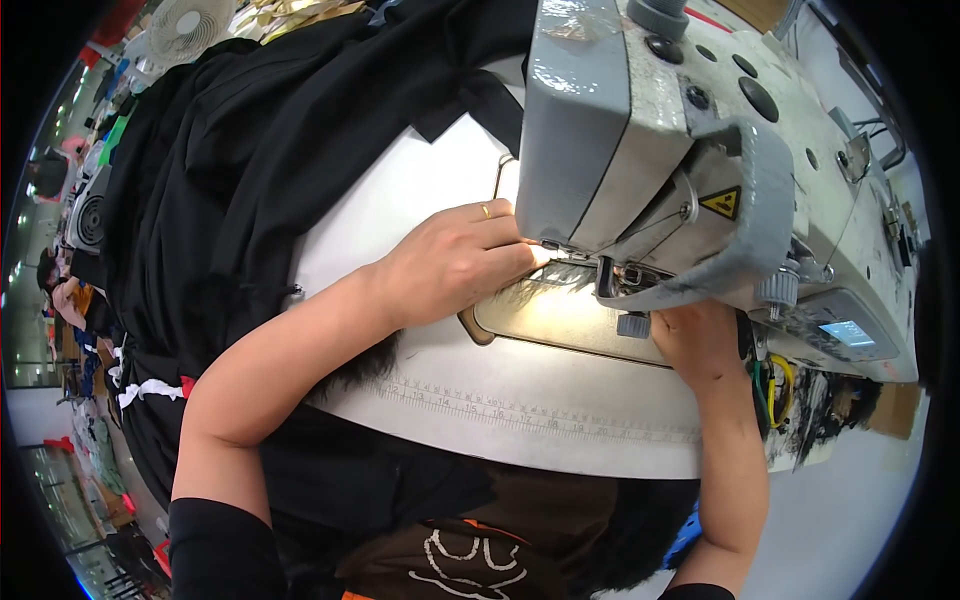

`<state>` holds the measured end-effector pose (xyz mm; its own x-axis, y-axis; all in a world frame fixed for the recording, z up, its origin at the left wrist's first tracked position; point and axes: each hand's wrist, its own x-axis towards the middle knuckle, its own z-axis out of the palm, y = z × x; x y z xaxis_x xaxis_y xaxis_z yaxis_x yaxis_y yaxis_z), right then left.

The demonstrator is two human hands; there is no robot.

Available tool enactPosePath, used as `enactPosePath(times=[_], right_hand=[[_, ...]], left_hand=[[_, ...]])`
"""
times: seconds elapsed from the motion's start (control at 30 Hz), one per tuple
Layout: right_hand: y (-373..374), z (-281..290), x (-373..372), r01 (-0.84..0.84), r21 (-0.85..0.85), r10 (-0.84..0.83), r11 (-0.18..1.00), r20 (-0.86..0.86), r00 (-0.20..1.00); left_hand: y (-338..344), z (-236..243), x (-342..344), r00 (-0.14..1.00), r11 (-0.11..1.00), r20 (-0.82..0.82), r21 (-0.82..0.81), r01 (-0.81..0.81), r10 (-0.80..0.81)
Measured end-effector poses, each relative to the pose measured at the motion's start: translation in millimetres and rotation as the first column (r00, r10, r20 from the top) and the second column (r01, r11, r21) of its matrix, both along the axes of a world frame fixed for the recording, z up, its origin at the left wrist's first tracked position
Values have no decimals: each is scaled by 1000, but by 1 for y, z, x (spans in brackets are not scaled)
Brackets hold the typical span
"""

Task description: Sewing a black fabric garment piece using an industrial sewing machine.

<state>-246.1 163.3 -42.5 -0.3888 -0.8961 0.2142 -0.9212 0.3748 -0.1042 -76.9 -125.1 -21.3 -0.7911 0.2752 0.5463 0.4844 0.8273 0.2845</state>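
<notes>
A grey and white sewing machine (575, 130) stands over a white table, its lamp lighting the metal plate (560, 325) by the needle area. My left hand (455, 260), with a ring on one finger, lies just left of the presser foot. Its fingers are bent and pressed together on a piece of black furry fabric (365, 370), whose hairs show under the wrist and by the fingertips. My right hand (700, 335) reaches in beneath the machine's grey guard (755, 220). The guard and machine head hide its fingers, and whatever they touch cannot be seen.
A large heap of black cloth (230, 150) covers the table's left side and hangs over the edge. A printed ruler strip (500, 405) runs along the front. Yellow-handled snips (783, 390) and dark fluff (830, 405) lie at the right. A white fan (190, 25) stands far left.
</notes>
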Motion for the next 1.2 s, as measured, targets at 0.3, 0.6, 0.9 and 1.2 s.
enactPosePath(times=[0.3,0.6,0.9,1.2], right_hand=[[-8,-1,3,38,-85,-38,996,-6,999],[1,-6,-1,107,-149,-71,983,228,971],[1,-11,-8,10,-186,0,982,55,998],[-2,-15,-17,-100,-183,59,978,-218,974]], left_hand=[[-3,-6,-5,998,999,-70,-34,6,-9],[0,-9,-9,996,997,-38,39,-73,75],[-4,-13,-14,999,997,-17,64,-36,37],[-7,-26,-21,991,993,-107,-79,-85,76]])
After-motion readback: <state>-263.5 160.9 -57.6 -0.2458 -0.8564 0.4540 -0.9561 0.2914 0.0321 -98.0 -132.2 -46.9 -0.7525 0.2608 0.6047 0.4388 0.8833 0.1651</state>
